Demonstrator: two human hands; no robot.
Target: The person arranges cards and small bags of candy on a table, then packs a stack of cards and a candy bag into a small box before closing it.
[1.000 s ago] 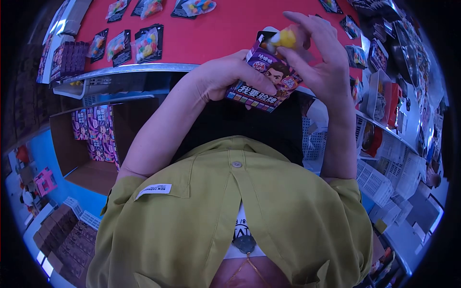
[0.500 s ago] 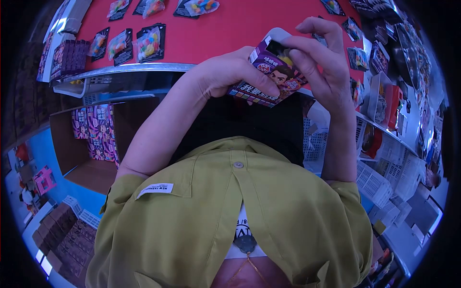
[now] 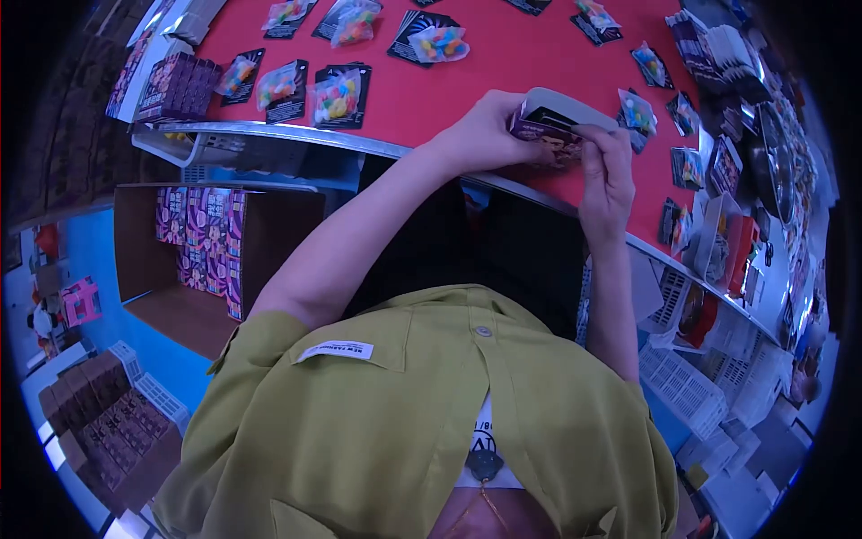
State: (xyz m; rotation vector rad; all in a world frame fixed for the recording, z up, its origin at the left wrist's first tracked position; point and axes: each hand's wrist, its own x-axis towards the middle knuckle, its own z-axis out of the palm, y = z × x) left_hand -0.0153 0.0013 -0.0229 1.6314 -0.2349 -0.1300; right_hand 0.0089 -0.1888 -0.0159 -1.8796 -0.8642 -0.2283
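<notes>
My left hand (image 3: 496, 135) is wrapped round a small purple printed carton (image 3: 549, 136), held up over the front edge of the table. The carton's top stands open, with a pale flap raised at the back and a dark opening in front of it. At the right end of that opening, my right hand (image 3: 607, 171) has its fingers closed on the carton's rim. What lies inside the carton is too dark to make out. Beyond the hands, small clear bags of coloured candy (image 3: 438, 43) rest on stacks of black cards (image 3: 409, 40).
More candy bags on cards line the red tabletop (image 3: 503, 67). Purple cartons (image 3: 175, 87) stand at the table's left, flattened ones (image 3: 723, 54) at its right. Below left is a brown cardboard box (image 3: 184, 319) of printed cartons. White plastic baskets (image 3: 678, 386) sit low right.
The carton has tilted so its front faces me less, and its opening shows more. My right hand's fingers, spread above the opening before, have come down and closed on the rim. The view has shifted.
</notes>
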